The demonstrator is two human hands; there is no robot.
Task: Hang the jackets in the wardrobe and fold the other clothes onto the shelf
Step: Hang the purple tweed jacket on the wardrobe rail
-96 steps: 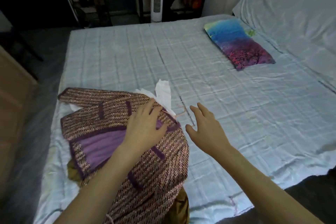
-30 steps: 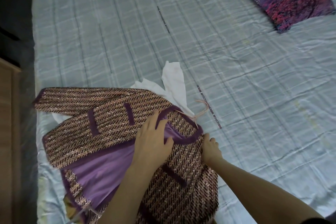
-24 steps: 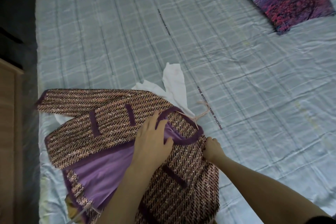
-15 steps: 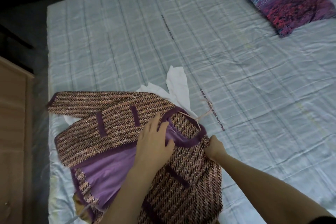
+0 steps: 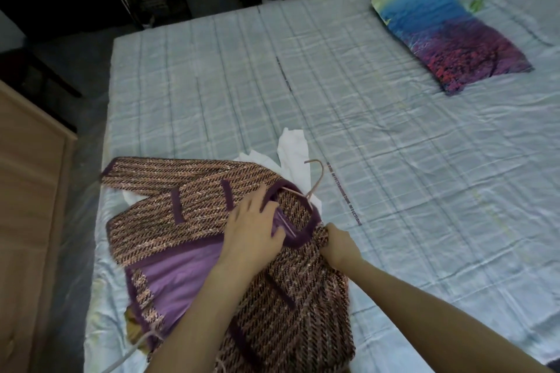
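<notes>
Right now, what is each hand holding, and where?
Right hand pinches the tweed jacket at its shoulder beside the collar; left hand rests inside the neck opening.

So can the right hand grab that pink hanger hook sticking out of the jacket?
Probably yes. The hanger hook lies bare on the bed just past the jacket collar, nothing covering it. But the right hand grips the jacket's shoulder now, so it must let go first.

Rough, nubby tweed on the jacket (image 5: 194, 215), its lining (image 5: 181, 275) smooth and satiny; the bedsheet (image 5: 394, 179) looked creased cotton, matt.
</notes>
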